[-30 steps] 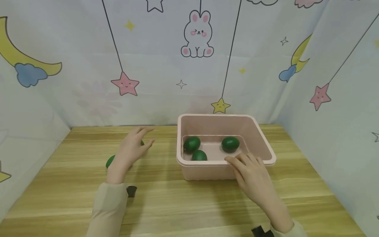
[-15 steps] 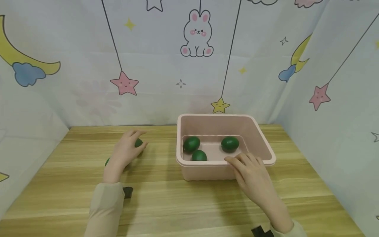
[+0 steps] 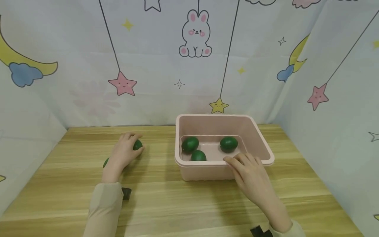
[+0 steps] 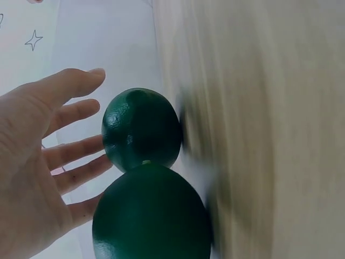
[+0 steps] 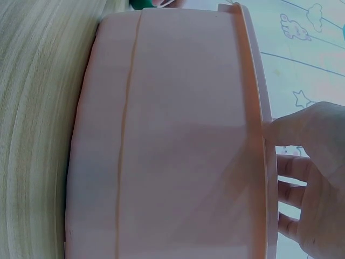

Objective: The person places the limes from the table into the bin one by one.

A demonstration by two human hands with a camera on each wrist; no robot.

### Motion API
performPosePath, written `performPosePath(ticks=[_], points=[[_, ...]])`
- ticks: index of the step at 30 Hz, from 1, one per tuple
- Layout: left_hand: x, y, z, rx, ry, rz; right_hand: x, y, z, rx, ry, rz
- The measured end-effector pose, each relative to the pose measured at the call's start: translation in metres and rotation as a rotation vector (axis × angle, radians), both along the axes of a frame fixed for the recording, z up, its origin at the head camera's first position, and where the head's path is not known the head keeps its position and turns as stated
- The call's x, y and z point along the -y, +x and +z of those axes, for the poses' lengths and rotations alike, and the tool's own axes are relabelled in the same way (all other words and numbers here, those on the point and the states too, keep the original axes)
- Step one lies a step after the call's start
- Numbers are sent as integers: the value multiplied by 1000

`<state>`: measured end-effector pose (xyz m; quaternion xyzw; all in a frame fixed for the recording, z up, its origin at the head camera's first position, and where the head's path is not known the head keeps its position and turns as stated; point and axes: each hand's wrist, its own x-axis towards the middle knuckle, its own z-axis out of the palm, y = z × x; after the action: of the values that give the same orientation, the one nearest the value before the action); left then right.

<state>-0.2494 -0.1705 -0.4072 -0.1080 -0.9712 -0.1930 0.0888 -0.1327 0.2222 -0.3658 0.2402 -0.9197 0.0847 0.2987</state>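
Note:
My left hand [image 3: 122, 153] is at a glossy, dark green lime-like fruit [image 3: 137, 144] on the left of the table. In the left wrist view, the hand's fingers are spread beside that fruit [image 4: 141, 129], and the thumb stands apart from it. A second green fruit [image 4: 151, 216] lies nearer the wrist, mostly hidden by the arm in the head view. My right hand [image 3: 251, 177] pinches the front rim of a pink plastic box [image 3: 207, 172], thumb outside and fingers over the edge. Inside lie three similar fruits [image 3: 229, 144].
The wooden table [image 3: 165, 210] runs back to a white curtain [image 3: 154, 108] printed with stars and a rabbit. More curtain hangs on both sides. The box stands right of centre, near the table's back edge.
My left hand has moved left and slightly down, so the fruit now shows between its thumb and fingers. The right hand keeps its place on the box rim.

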Motion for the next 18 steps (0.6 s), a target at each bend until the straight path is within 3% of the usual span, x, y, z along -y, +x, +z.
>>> performPosePath(ticks=[18], points=[[1, -1, -7, 73, -17, 13, 0, 0, 0, -6, 2, 1]])
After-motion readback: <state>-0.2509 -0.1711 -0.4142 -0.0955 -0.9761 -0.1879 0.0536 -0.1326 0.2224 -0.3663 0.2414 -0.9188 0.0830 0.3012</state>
